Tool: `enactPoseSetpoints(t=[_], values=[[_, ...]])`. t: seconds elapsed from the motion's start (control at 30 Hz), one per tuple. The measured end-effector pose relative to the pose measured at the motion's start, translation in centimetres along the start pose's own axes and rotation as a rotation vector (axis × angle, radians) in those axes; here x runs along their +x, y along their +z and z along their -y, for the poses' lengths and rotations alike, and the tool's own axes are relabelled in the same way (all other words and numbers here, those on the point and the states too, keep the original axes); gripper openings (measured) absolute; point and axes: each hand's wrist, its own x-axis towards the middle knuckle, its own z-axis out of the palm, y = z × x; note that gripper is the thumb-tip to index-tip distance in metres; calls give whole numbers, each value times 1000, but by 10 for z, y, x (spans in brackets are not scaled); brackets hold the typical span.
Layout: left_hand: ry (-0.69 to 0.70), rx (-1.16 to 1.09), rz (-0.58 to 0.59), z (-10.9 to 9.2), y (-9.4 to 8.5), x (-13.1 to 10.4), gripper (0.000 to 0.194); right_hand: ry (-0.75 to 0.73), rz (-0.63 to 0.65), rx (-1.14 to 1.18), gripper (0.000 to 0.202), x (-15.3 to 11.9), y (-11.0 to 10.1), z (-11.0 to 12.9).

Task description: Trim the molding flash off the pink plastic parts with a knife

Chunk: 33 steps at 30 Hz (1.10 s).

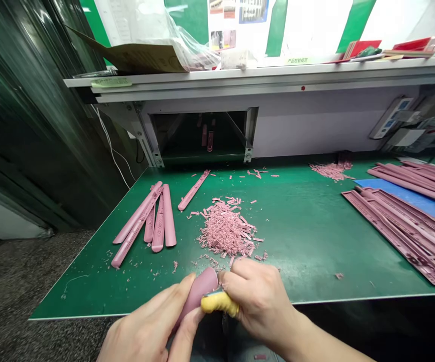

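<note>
A pink plastic piece (199,291) is gripped in my left hand (147,322), its rounded end pointing up and away at the table's front edge. My right hand (257,296) is closed beside that end, with yellow wrapping on its thumb (219,302) pressed close to the piece. Something thin and bluish shows above the thumb; most of it is hidden by the fingers. Just beyond my hands lies a heap of pink shavings and small strips (228,229) on the green table (296,241).
Several pink pieces (169,216) lie at the left, and one (193,191) behind the heap. Long pink parts (402,231) rest at the right around a blue sheet (421,198). A smaller scrap pile (330,171) sits at the back. A shelf (262,75) spans above a dark chute opening.
</note>
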Motion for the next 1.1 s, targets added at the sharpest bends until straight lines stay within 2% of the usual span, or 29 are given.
enactPoseSetpoints(t=[0.1,0.17,0.23,0.27,0.33,0.43,0.47,0.5,0.57,0.63,0.7,0.77,0.8,0.97,1.03,1.07,1.1], values=[[190,-7,134,15,-6,7,37,31,51,33,48,0,0,-7],[250,14,206,23,-11,10,37,0,92,48,47,-2,-1,-9],[303,41,222,28,-14,14,37,-25,112,154,47,-3,-2,-8],[339,47,211,28,-15,18,35,16,119,267,44,-4,-3,-5],[445,66,161,25,-13,28,30,240,170,613,36,-2,-8,1],[644,146,132,18,-7,48,34,666,291,1145,41,-4,-18,5],[685,183,125,15,-4,54,39,752,265,1218,41,-9,-22,2],[695,210,100,13,-1,58,46,812,183,1220,40,-17,-26,-3],[615,199,-19,11,6,61,56,926,-99,1036,34,-42,-36,-20],[509,131,-111,12,15,58,57,1083,-345,787,33,-73,-47,-43],[494,85,-100,14,24,53,50,1261,-424,643,33,-99,-57,-63],[527,100,-24,15,33,51,45,1367,-401,647,31,-113,-66,-74],[534,121,7,14,37,52,44,1375,-374,691,31,-115,-70,-74],[466,172,43,7,46,70,64,1225,-172,992,42,-88,-85,-44],[456,-13,162,5,43,73,68,1189,-111,1187,48,-74,-89,-31],[412,-174,241,5,40,73,65,1166,-113,1288,51,-69,-90,-27],[302,-384,305,4,36,72,58,1145,-137,1370,53,-64,-89,-24]])
